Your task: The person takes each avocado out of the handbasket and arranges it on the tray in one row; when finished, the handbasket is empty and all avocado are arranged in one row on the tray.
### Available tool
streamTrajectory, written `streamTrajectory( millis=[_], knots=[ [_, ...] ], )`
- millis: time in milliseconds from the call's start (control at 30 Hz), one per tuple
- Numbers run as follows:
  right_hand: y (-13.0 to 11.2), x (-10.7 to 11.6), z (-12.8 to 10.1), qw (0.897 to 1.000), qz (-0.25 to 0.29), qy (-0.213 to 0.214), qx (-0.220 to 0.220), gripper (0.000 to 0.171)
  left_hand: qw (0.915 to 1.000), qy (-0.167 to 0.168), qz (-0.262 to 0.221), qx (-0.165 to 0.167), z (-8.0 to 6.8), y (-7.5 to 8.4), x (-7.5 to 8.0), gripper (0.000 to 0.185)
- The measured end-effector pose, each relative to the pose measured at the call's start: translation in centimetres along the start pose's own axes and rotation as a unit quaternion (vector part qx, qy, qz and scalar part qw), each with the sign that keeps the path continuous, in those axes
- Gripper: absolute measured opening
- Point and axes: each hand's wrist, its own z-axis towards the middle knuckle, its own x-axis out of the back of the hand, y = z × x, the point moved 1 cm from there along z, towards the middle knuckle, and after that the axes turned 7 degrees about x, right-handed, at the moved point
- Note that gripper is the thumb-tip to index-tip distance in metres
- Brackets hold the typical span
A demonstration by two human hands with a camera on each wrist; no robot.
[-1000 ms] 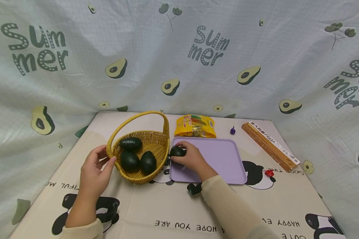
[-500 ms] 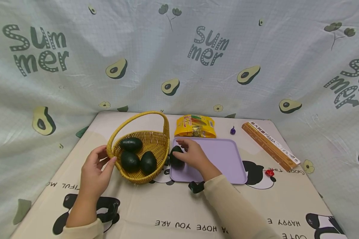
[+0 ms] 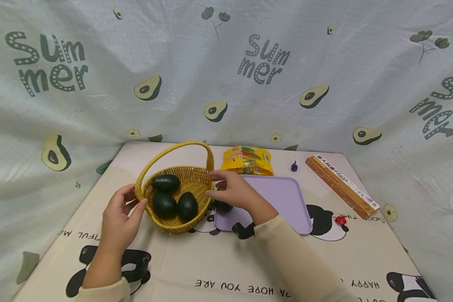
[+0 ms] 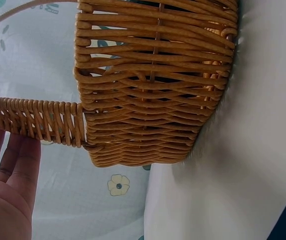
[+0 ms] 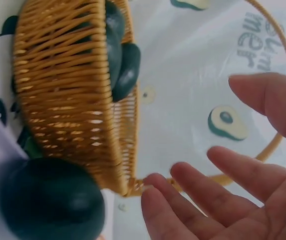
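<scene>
We see a basket (image 3: 181,197) of woven wicker, yellow-brown, ribbed and rough, its handle wrapped in the same cane. The avocados (image 3: 175,197) in it look smooth and dully glossy, dark green. At centre the tray (image 3: 283,197) is matt lilac plastic. Behind it the snack bag (image 3: 248,159) is shiny foil. At right the long box (image 3: 341,184) is printed cardboard. The table cover (image 3: 219,268) and backdrop (image 3: 226,71) are soft, creased printed cloth.

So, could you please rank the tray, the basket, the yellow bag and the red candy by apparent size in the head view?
1. Tray and basket: look alike in spread, so no ranking between them; the tray is partly hidden by the right hand.
2. Yellow bag.
3. Red candy.
</scene>
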Motion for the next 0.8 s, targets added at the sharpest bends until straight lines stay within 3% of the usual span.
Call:
streamTrajectory(
  millis=[300,800],
  knots=[
    [-1.7,0.1,1.5,0.998,-0.002,-0.060,0.029,0.064,0.9999,-0.001,0.011,0.008,0.0,-0.1,0.0,0.049],
    [-2.4,-1.5,4.2,0.993,-0.029,-0.111,-0.024,0.076,0.9999,0.000,0.010,0.004,0.1,-0.1,0.0,0.050]
  ],
)
